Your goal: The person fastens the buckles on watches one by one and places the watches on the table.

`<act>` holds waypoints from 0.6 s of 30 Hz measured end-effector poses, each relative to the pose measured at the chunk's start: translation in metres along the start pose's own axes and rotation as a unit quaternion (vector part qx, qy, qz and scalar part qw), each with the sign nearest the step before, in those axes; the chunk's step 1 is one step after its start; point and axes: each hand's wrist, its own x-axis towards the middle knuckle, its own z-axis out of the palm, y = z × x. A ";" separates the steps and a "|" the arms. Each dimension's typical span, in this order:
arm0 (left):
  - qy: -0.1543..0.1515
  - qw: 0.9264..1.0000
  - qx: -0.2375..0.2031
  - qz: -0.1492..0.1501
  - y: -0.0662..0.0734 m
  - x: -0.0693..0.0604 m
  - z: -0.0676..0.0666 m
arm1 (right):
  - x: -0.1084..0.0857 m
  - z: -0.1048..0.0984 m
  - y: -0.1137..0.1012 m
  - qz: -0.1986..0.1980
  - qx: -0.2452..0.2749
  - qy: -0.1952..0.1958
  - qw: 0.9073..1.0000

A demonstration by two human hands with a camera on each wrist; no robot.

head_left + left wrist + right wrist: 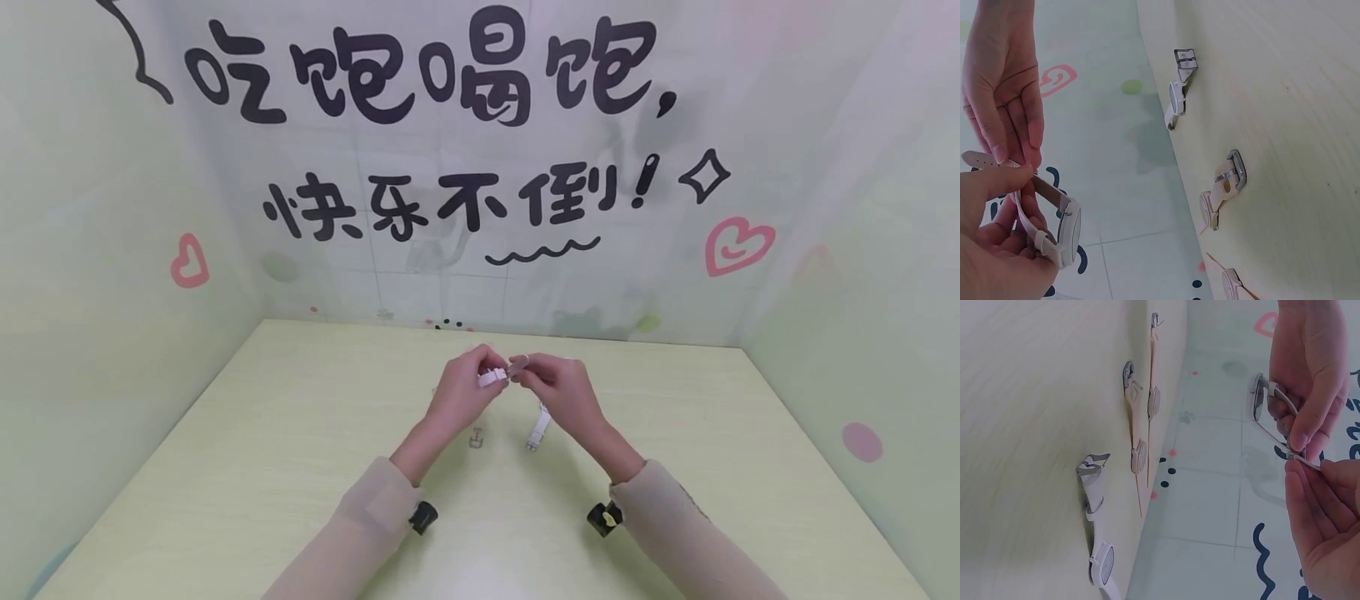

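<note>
Progress on the white round-cased wristwatch with the pale strap (1069, 234): partway, I'd judge. Its strap is bent into a loop, and the tapered end with punched holes (982, 160) pokes out past my fingertips, not tucked under the pale keeper loop (1041, 240) down by the case. The small metal buckle (1291, 454) is right where my fingertips meet, so I can't tell whether its pin sits in a hole.

Over on the pale wood-look desk (300, 433), three more lie with their straps undone: a white-strapped watch with a silver folded-looking clasp (1104, 562), a peach-strapped one with a silver buckle (1140, 456), and a slimmer peach-strapped one (1154, 402) beside it. None of those looks fastened.

Now the pose: forearms slant in from both sides, and my hands meet in front of me, lifted clear of the desk. My left hand (457, 387) is curled round the strap, thumb pressing by the buckle, the watch case hanging just beyond its fingers. My right hand (566, 390) pinches the strap's end between thumb and bent forefinger, barely any gap there, palm otherwise loose and cupped.
</note>
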 end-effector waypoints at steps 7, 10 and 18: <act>0.025 0.999 0.035 0.024 0.004 -0.002 0.000 | 0.000 -0.002 -0.005 0.003 -0.023 0.000 1.000; 0.022 0.999 0.030 0.019 0.004 -0.003 0.001 | -0.001 -0.001 -0.005 0.002 -0.045 -0.001 0.999; 0.002 1.000 0.018 0.021 0.004 -0.003 0.001 | -0.005 0.000 -0.004 -0.021 -0.067 -0.008 0.998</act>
